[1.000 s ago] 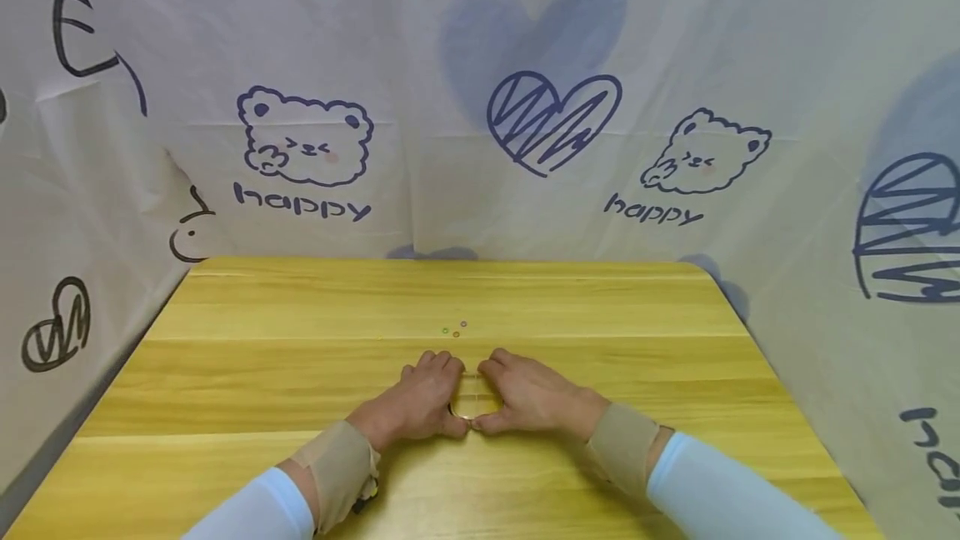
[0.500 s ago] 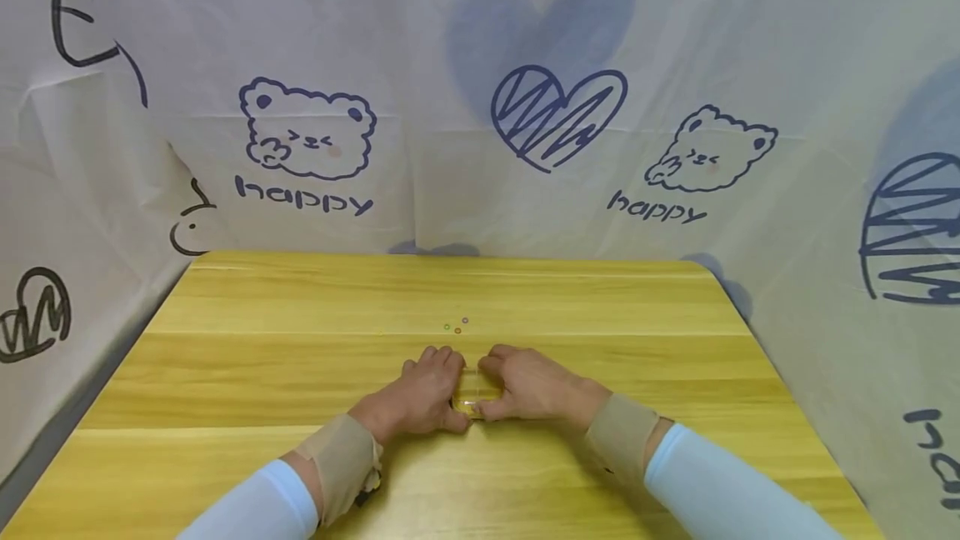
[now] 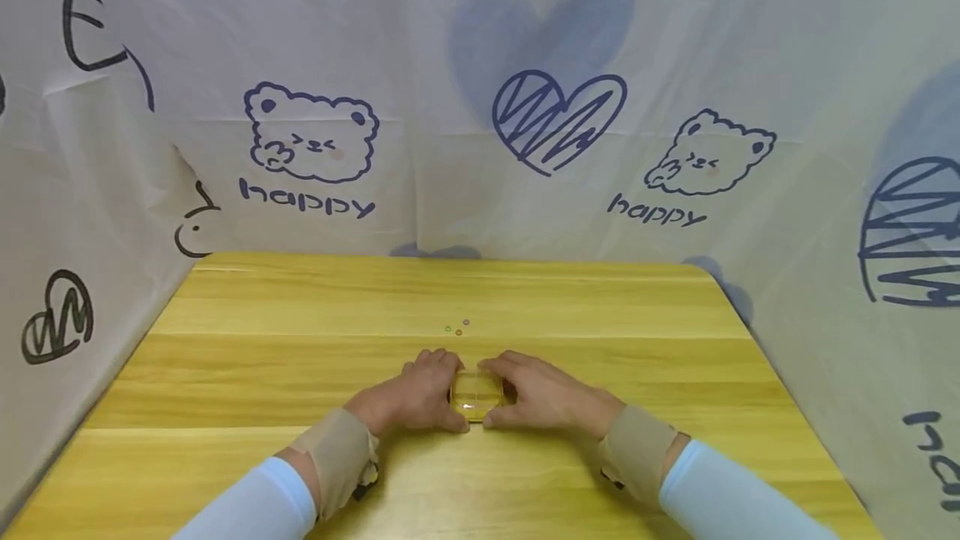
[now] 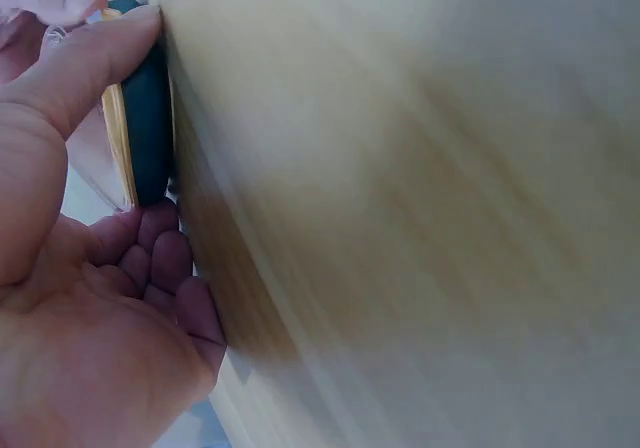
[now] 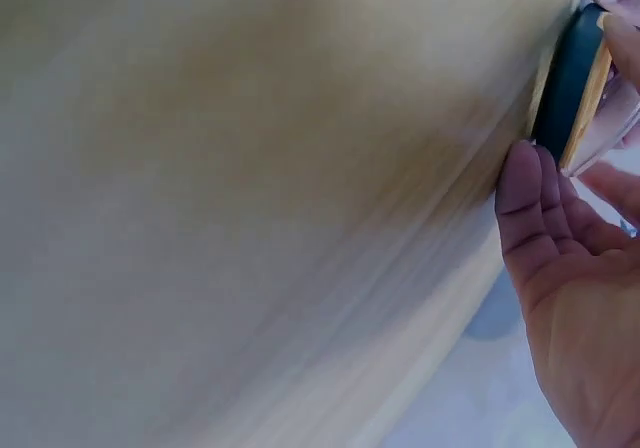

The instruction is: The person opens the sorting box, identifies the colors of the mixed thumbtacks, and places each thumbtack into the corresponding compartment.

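- Left hand (image 3: 426,394) and right hand (image 3: 536,394) both grip the clear-topped rectangular box (image 3: 476,395) with dark-green base (image 4: 150,128).
- Uneven thumb pressure could tilt it loose.

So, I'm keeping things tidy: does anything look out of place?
Nothing looks spilled. The three rings lying loose on the table beyond the box might be strays, though they may be meant there. The cloth is creased on the left.

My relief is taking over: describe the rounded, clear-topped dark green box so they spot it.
Find the yellow wooden table, then the left hand and right hand facing each other. The box sits between them, bigger than the three tiny coloured rings beyond.
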Motion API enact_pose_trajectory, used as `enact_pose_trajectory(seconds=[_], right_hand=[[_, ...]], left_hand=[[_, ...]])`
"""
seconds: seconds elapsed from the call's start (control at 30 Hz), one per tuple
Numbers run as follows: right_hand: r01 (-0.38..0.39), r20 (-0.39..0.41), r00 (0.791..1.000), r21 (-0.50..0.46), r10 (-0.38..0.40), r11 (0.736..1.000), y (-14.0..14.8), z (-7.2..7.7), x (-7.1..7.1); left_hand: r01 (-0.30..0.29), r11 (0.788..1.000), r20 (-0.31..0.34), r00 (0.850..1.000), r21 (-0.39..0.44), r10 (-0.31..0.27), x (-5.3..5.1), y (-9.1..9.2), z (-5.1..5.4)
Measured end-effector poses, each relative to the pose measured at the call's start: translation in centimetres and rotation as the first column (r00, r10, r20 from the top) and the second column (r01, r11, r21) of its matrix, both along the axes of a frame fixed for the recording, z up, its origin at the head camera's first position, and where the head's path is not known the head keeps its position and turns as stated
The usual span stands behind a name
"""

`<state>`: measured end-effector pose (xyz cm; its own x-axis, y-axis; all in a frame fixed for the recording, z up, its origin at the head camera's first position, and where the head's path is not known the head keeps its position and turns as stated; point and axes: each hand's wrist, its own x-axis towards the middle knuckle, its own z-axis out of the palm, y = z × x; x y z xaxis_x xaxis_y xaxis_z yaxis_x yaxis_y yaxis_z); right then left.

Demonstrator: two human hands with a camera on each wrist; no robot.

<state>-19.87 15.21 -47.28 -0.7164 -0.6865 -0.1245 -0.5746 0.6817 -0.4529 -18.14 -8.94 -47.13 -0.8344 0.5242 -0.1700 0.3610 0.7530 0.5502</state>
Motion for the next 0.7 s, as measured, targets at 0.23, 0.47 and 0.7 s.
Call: enact_pose_trajectory(seconds=[0.23,0.47,0.7], right_hand=[[0.113,0.187,0.979,-0.187,-0.078,0.976,0.3,-0.2,-0.4],[0.302,0.376,0.911,-0.319,-0.172,0.899,0.7,-0.5,-0.9],[0.357,0.426,0.887,-0.384,-0.18,0.852,1.0,-0.9,-1.0]], left_hand=[[-0.071,0.996,0.063,0.996,0.058,0.067,0.1,-0.2,-0.1],[-0.09,0.995,0.052,0.995,0.045,0.088,-0.2,0.1,-0.3],[-0.1,0.994,0.03,0.995,0.043,0.099,-0.1,0.6,-0.5]])
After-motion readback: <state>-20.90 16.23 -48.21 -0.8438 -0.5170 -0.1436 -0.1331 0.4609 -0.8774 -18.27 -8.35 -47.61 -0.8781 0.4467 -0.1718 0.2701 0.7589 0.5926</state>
